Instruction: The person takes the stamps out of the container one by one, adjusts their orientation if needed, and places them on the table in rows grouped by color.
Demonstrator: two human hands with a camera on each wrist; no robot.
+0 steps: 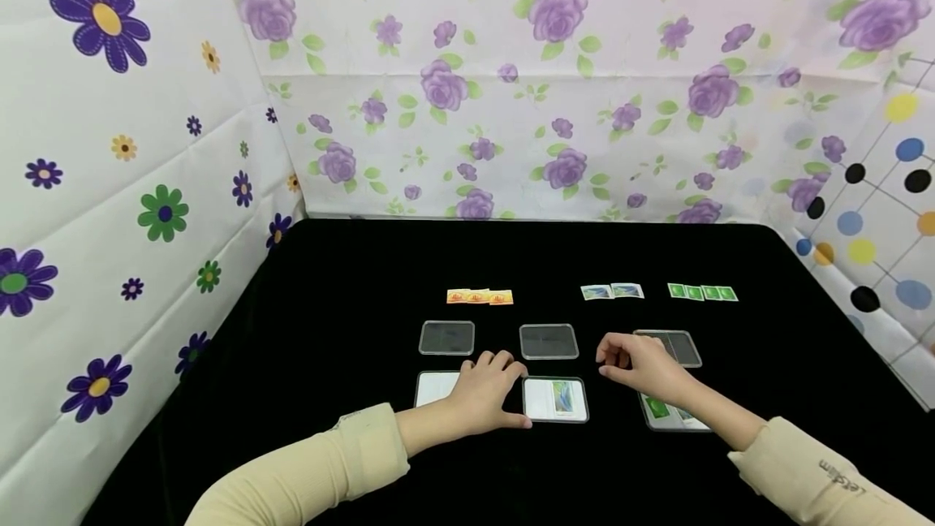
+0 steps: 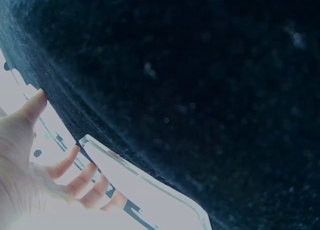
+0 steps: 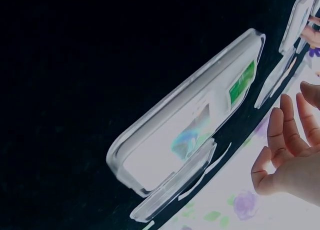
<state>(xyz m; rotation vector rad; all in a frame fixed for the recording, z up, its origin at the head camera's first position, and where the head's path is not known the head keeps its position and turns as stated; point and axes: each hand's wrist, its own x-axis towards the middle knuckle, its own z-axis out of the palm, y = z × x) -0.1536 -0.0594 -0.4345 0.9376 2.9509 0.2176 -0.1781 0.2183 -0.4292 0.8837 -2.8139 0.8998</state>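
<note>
My left hand (image 1: 478,396) lies with fingers spread between two clear-rimmed boxes. Its thumb tip and forefinger come right at the left side of the middle box (image 1: 536,400), which holds white backing and a small landscape card (image 1: 563,397). Beneath the palm, the left box (image 1: 437,388) is partly hidden. My right hand (image 1: 646,365) hovers over the right box (image 1: 675,422), fingers loosely bent and nothing between them in the right wrist view. Inside that box, a green card (image 3: 242,84) and a landscape card (image 3: 192,135) lie apart on the white backing.
Behind the boxes are three clear lids (image 1: 447,338), the right one partly covered by my hand. Farther back lie three orange cards (image 1: 479,297), two landscape cards (image 1: 612,291) and several green cards (image 1: 703,292) on black cloth. Patterned curtains (image 1: 467,104) enclose the table.
</note>
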